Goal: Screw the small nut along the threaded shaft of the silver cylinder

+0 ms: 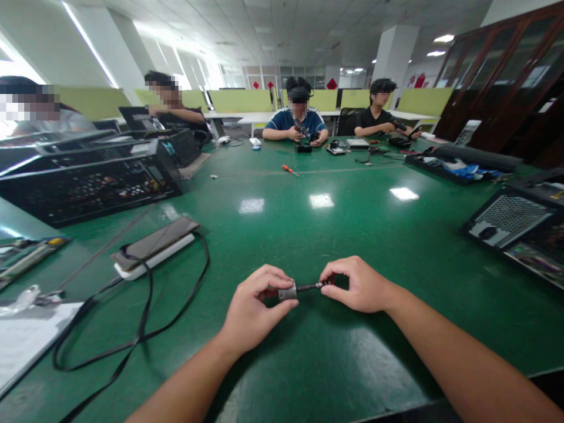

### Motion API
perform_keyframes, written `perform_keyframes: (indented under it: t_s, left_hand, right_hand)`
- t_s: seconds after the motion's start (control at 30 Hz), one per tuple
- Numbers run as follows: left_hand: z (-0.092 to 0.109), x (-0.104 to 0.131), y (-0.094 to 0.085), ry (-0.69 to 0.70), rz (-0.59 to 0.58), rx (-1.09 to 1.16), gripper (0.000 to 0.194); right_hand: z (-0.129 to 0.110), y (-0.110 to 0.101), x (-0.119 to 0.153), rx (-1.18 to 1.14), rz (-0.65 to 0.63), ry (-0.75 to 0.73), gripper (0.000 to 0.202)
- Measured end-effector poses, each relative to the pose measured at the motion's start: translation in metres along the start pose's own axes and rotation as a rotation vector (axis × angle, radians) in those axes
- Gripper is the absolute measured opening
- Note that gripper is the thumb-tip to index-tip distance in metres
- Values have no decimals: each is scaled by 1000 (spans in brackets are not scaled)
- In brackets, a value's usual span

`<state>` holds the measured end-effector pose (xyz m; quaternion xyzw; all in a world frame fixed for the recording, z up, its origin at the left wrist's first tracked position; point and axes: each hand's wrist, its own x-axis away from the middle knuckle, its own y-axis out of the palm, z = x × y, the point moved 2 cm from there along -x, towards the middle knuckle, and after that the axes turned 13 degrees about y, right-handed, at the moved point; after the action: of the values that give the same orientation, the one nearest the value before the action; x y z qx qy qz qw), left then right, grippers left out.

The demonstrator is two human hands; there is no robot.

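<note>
Between thumb and fingers, my left hand (258,305) grips a short grey metal cylinder (288,292) with a small dark hole in its side. A thin dark rod (306,288) sticks out of the cylinder towards the right. At the rod's far end, my right hand (359,285) pinches a small metallic tip with thumb and fingertips. Both hands hold these parts just above the green table (282,235); the exact kind of part is too small to make out.
A power strip (156,249) with a looping black cable (145,329) lies left. Computer cases stand at far left (88,182) and right (515,220). An orange screwdriver (288,170) lies farther back. Several people sit around the table. A clipboard with paper (35,335) is at lower left.
</note>
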<state>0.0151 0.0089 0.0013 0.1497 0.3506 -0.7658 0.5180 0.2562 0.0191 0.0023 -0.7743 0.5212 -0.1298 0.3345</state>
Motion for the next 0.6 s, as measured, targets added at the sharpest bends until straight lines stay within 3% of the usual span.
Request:
perform_keyframes:
  t_s: [0.6]
  left_hand:
    - [0, 2, -2, -12, 7, -7, 15]
  right_hand:
    - [2, -2, 0, 10, 1, -3, 6]
